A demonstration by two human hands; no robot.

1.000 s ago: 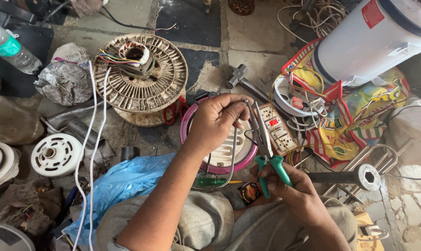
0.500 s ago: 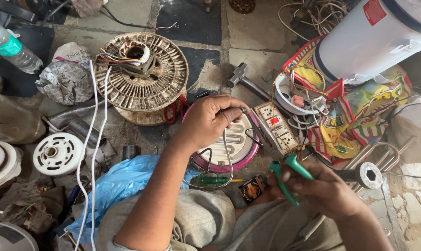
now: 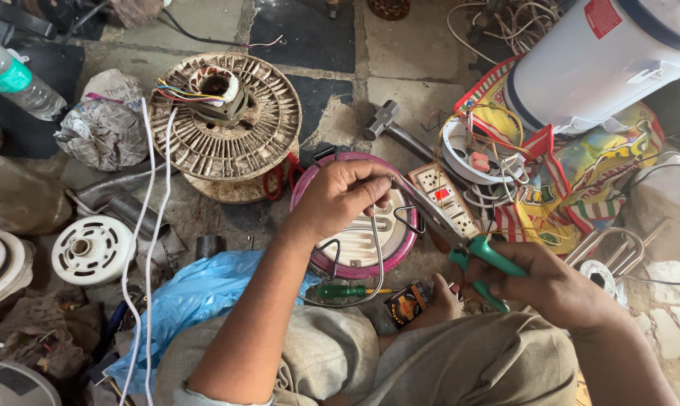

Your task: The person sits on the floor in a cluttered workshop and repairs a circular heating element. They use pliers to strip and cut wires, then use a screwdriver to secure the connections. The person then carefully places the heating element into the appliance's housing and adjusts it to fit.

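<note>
My left hand (image 3: 340,195) rests on a round pink-rimmed plate (image 3: 389,244) and pinches the top end of a bent metal rod (image 3: 376,259) that loops down over the plate. My right hand (image 3: 558,289) grips green-handled long-nose pliers (image 3: 490,259). The pliers' jaws reach up and left to the rod's end at my left fingertips. A green screwdriver (image 3: 340,291) and a small dark box (image 3: 408,303) lie on the floor just below the plate, by my knees.
A white power strip (image 3: 449,199) lies right of the plate, with a hammer (image 3: 385,120) behind it. A round motor disc with coloured wires (image 3: 223,116) sits at back left. A white cylindrical appliance (image 3: 603,60) stands at top right. A blue plastic bag (image 3: 197,293) lies near my left knee.
My right hand has swung the pliers from near my lap up and left, bringing the jaws to the rod at my left fingers. My left hand stays on the plate.
</note>
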